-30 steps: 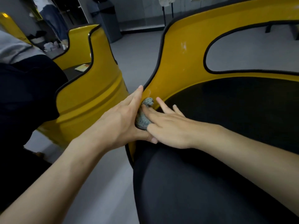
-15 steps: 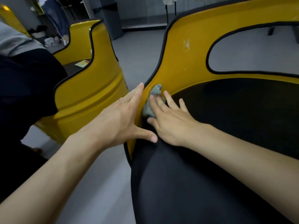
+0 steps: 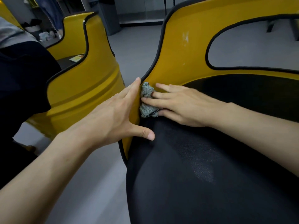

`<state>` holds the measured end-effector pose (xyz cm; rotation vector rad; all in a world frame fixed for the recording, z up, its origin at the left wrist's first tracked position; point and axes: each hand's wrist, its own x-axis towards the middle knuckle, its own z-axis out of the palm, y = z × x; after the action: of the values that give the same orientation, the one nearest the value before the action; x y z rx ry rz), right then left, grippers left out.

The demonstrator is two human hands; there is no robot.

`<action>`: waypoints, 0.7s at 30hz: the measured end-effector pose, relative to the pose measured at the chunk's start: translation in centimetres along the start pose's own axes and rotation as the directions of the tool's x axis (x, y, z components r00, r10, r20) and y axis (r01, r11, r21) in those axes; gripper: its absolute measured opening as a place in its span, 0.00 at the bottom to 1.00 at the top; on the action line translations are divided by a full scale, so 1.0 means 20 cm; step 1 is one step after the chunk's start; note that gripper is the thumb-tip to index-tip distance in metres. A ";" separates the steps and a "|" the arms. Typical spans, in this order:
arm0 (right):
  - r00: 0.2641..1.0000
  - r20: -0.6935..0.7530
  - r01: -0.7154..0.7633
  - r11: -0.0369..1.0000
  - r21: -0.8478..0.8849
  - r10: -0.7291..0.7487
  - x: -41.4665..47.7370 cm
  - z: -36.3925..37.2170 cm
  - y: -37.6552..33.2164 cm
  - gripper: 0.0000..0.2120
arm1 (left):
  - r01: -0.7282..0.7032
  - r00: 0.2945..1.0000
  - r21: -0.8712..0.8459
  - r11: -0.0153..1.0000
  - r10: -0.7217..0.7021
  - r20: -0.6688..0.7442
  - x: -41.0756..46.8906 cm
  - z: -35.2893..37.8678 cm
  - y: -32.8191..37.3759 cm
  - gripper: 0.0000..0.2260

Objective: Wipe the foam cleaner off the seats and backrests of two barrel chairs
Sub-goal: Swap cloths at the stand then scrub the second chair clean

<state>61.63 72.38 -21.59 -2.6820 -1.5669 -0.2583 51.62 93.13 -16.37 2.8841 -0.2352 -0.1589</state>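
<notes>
Two bare hands and forearms, seen from the wearer's own head.

The left hand (image 3: 113, 115) and the right hand (image 3: 182, 105) are uncovered, with slim fingers and short, rounded nails; the left thumbnail (image 3: 151, 136) shows plainly, trimmed close. Faint tendon ridges run along the back of the right hand toward the knuckles. The left forearm (image 3: 48, 175) and the right forearm (image 3: 258, 126) are bare right to the near edges of the view, lean and smooth. At the left edge a dark garment (image 3: 21, 88) lies under a grey cloth (image 3: 11, 34); whether this person wears them cannot be told.
</notes>
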 end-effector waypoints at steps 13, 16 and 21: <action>0.930 -0.355 -0.056 0.993 0.104 0.089 0.08 0.06 -0.16 0.17 | -0.041 0.999 0.015 0.999 0.042 -0.014 0.00 0.00 0.00 0.63; 0.937 -0.341 -0.032 0.993 0.116 0.070 0.09 0.05 -0.16 0.11 | -0.043 0.999 0.017 0.999 0.043 -0.013 0.00 0.00 0.00 0.63; 0.947 -0.297 -0.103 0.991 0.087 0.125 0.11 0.01 -0.09 0.13 | -0.034 0.999 0.020 0.999 0.035 -0.006 0.00 0.00 0.01 0.63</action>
<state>61.27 75.24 -21.64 -2.5198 -1.3031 -0.5666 51.56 93.04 -16.33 2.8975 -0.2867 -0.1415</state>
